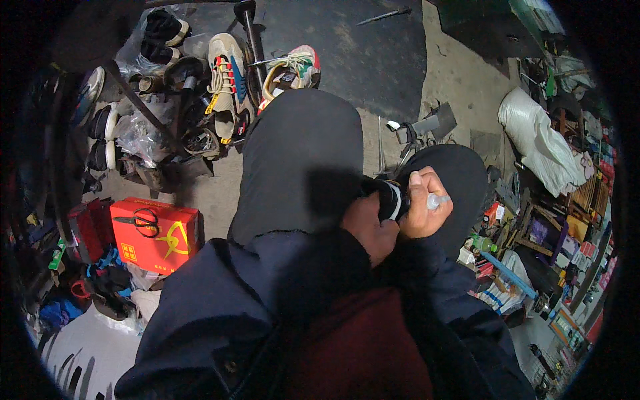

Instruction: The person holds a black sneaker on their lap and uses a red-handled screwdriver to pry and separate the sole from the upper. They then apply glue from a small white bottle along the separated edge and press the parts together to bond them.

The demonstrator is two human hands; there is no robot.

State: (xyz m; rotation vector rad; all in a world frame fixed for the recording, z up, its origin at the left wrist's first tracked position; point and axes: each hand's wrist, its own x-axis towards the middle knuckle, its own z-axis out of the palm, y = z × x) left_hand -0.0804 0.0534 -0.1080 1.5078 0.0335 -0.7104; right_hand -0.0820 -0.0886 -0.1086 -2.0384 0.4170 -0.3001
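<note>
Between my knees, my left hand [373, 230] is closed around a black shoe [387, 199] with a white edge, mostly hidden by my hands and legs. My right hand [427, 205] is closed on a small translucent bottle [437, 201], whose clear end sticks out between thumb and fingers. This hand sits right beside the shoe's white edge, over my right thigh. Whether the bottle touches the shoe is hidden.
A beige sneaker [225, 80] and a multicoloured sneaker [293, 72] stand ahead by a metal post [252, 40]. Black-handled scissors [145, 222] rest on a red box [167, 243] at left. A white sack [540, 143] and cluttered goods lie at right.
</note>
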